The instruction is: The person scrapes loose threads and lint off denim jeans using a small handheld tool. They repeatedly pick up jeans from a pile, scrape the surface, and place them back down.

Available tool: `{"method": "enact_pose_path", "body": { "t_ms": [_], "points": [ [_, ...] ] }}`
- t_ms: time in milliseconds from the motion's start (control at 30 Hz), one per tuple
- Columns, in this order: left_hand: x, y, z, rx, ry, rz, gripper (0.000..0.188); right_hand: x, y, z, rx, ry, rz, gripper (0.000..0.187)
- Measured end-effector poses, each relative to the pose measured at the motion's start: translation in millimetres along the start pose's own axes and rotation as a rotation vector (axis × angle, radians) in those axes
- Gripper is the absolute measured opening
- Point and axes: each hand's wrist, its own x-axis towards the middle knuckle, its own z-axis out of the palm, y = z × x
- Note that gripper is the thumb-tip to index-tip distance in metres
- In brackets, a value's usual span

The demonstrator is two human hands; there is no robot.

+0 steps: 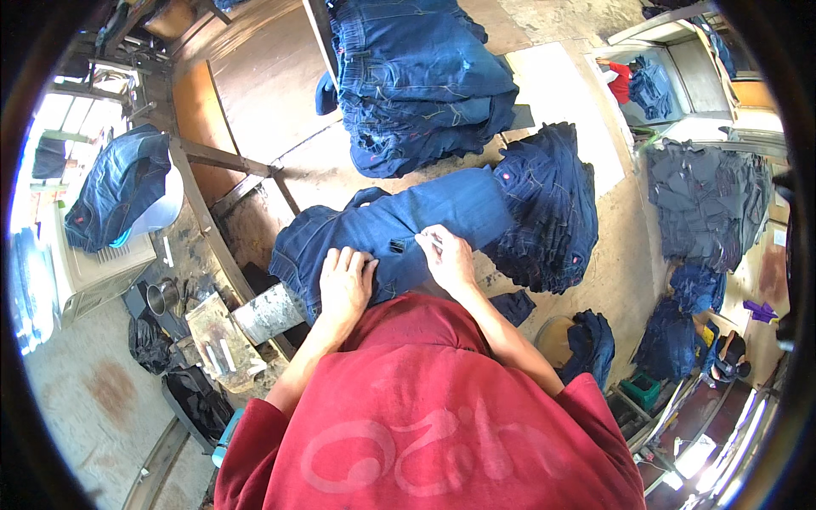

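A pair of blue jeans lies stretched crosswise in front of me, over a narrow support whose pale, stained end sticks out at the left. A small dark hole or patch shows in the denim between my hands. My left hand rests on the jeans left of that spot, its fingers stretched out flat. Just right of it, my right hand is closed in a pinch at the cloth. Whatever its fingertips hold is too small to make out.
A tall stack of jeans stands ahead, and a gathered heap of dark jeans sits to the right. On the left are a board with white sticks and a metal cup. Grey garments are piled far right; other people work beyond.
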Motion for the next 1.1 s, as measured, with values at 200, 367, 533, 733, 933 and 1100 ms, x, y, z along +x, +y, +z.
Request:
{"method": "enact_pose_path", "body": {
  "t_ms": [200,367,533,733,933,1100],
  "points": [
    [23,45,12,-0.565,-0.332,-0.437,0.051,-3,-5,-15,0.26,-0.14,0.074,0.031],
    [16,54,14,-1.293,-0.301,-0.968,0.028,-5,-2,-17,0.307,-0.146,0.12,0.036],
    [-3,61,22,-1.312,-0.214,-1.017,0.017,-9,4,-21,0.288,-0.16,0.127,0.035],
    [-26,66,4,-1.54,-0.175,-1.149,0.013,-12,4,-24,0.321,-0.208,0.12,0.03],
    [-6,65,1,-1.419,-0.321,-1.084,0.015,-14,-3,-30,0.281,-0.222,0.097,0.026],
    [-4,64,10,-1.299,-0.316,-0.954,0.015,-14,-1,-35,0.239,-0.222,0.046,0.025]
  ]
}}
